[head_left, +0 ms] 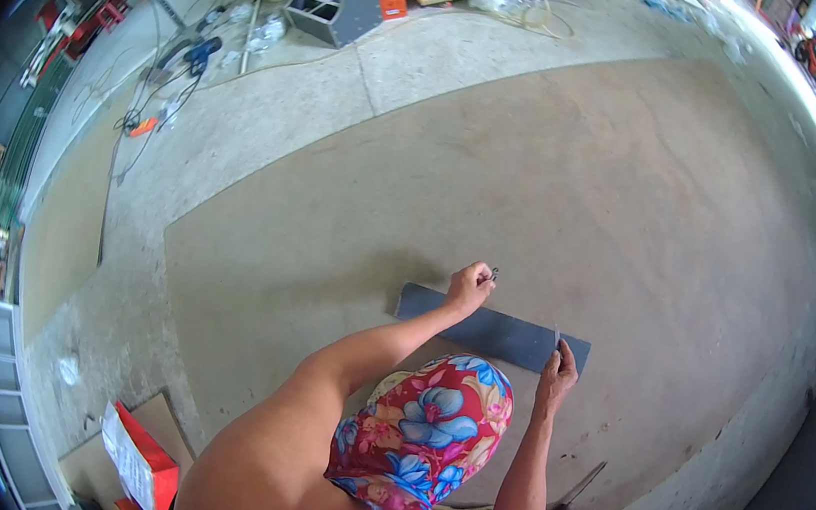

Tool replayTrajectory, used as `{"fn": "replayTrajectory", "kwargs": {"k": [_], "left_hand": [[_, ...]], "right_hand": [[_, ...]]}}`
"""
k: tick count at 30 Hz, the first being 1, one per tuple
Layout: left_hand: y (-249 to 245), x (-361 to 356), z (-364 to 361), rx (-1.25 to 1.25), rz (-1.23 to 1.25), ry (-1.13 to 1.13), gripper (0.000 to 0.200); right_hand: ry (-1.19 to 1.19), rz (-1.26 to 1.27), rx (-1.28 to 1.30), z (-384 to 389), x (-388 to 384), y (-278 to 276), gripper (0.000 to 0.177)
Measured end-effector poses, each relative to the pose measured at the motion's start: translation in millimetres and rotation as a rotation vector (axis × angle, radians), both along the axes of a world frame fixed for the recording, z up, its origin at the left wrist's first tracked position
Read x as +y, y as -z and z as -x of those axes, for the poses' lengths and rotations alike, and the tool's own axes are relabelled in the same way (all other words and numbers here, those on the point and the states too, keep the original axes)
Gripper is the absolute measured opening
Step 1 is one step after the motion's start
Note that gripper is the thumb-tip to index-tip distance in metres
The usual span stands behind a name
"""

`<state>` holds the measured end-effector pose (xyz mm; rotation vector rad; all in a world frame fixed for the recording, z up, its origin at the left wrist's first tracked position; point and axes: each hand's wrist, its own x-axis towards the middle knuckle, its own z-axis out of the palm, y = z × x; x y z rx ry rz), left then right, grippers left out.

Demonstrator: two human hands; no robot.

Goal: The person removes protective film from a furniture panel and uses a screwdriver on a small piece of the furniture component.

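Hands are pinched nearly closed in the head view: the left hand (471,287) grips a small dark piece (494,275), the right hand (562,365) a thin piece (557,336) above the dark board (495,333). That board lies on the brown sheet (576,194), partly covered by the left forearm, near the floral-clad knee (440,415). A red-handled tool (587,485) lies near the right forearm; print on the red-and-white box (142,472) is too small to read.

Hands (471,285) by dark board (499,336)
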<state>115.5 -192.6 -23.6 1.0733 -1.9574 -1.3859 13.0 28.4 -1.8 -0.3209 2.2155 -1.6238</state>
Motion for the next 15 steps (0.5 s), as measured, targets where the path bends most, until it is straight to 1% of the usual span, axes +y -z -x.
{"fn": "replayTrajectory", "kwargs": {"k": [1, 4, 7, 10, 13, 15], "left_hand": [[-1.4, -1.8, -13.1, 0.107, -0.168, -0.027, 0.004], [-9.4, -2.8, -45.2, 0.175, -0.553, -0.108, 0.002], [-16.7, -3.3, -72.1, 0.244, -0.800, -0.208, 0.003], [-17.3, -7.3, -96.8, 0.363, -0.940, -0.173, 0.010], [-26.2, -6.2, -119.0, 0.352, -0.958, -0.210, 0.019], [-31.4, 5.3, -126.7, 0.433, -1.049, -0.254, 0.023]], "right_hand": [[-0.022, 0.023, 0.012, -1.0, -3.4, -0.8, 0.029], [-0.077, 0.056, -0.016, 0.9, -10.6, -4.0, 0.029], [-0.121, 0.104, -0.022, 1.8, -17.6, -10.2, 0.030], [-0.148, 0.133, -0.045, -2.6, -27.2, -21.9, 0.031], [-0.145, 0.123, -0.053, -9.0, -37.5, -28.3, 0.031], [-0.159, 0.107, -0.062, -3.8, -35.0, -26.0, 0.031]]}}
